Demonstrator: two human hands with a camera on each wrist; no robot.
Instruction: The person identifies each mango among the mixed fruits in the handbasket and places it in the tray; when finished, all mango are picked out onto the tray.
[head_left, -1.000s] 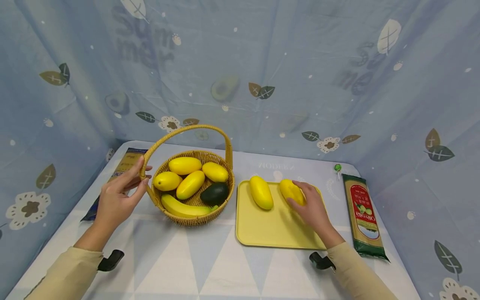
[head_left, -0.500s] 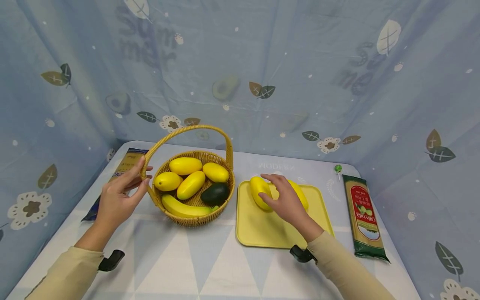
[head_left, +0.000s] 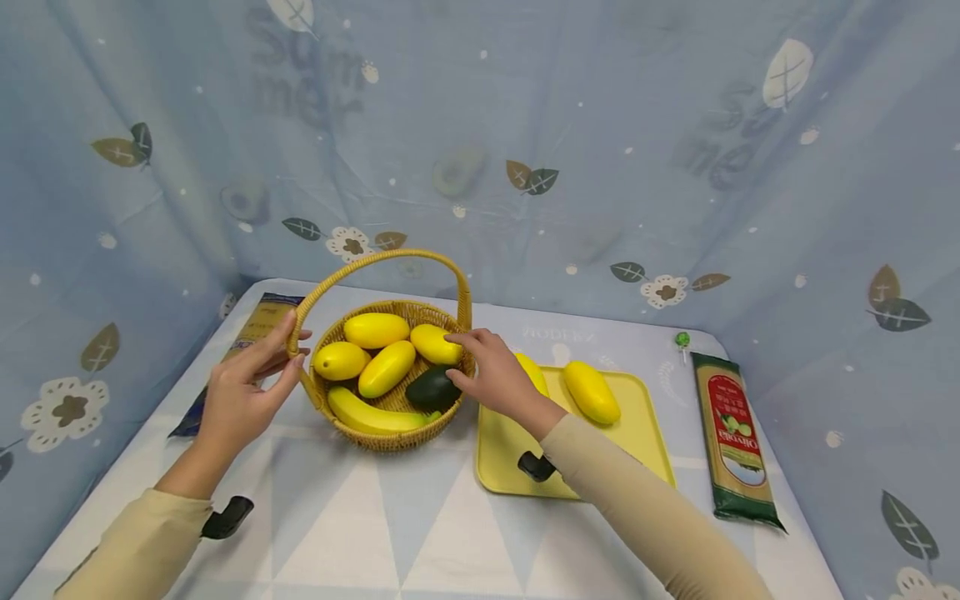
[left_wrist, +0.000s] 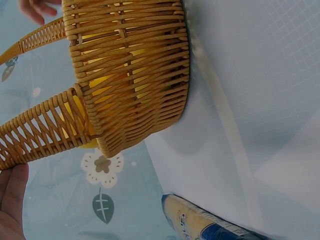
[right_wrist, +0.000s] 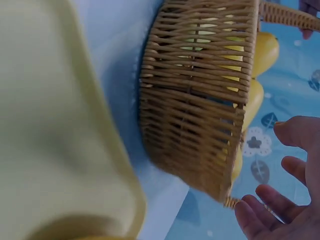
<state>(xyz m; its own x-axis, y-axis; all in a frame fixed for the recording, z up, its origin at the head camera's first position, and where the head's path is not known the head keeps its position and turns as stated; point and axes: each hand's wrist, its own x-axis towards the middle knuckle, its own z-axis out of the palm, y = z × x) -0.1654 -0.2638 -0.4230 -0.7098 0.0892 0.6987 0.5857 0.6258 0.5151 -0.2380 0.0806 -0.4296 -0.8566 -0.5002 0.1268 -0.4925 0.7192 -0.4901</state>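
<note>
A woven basket [head_left: 389, 443] with a tall handle [head_left: 375, 257] holds several yellow mangoes [head_left: 387, 368], a banana [head_left: 375, 415] and a dark green avocado [head_left: 431, 389]. My left hand [head_left: 243, 396] grips the handle's left side between thumb and fingers. Over the basket's right rim reaches my right hand [head_left: 501, 373], fingers spread, tips near the avocado and the rightmost mango [head_left: 435, 343] in the basket. In the right wrist view that hand [right_wrist: 285, 200] shows nothing in its grasp. A yellow tray [head_left: 498, 471] bears two mangoes; the right hand partly hides the left one [head_left: 534, 373].
The other tray mango [head_left: 592, 392] lies at the tray's middle back. A green and gold packet [head_left: 733, 442] lies at the table's right edge, with a green lollipop [head_left: 682, 339] behind it. Another packet [head_left: 262, 325] lies left of the basket, partly behind the left hand.
My right hand has moved left from the right-hand mango on the tray, past the other one, to the basket's rim. Both tray mangoes stay on the tray. The left hand keeps its hold.
</note>
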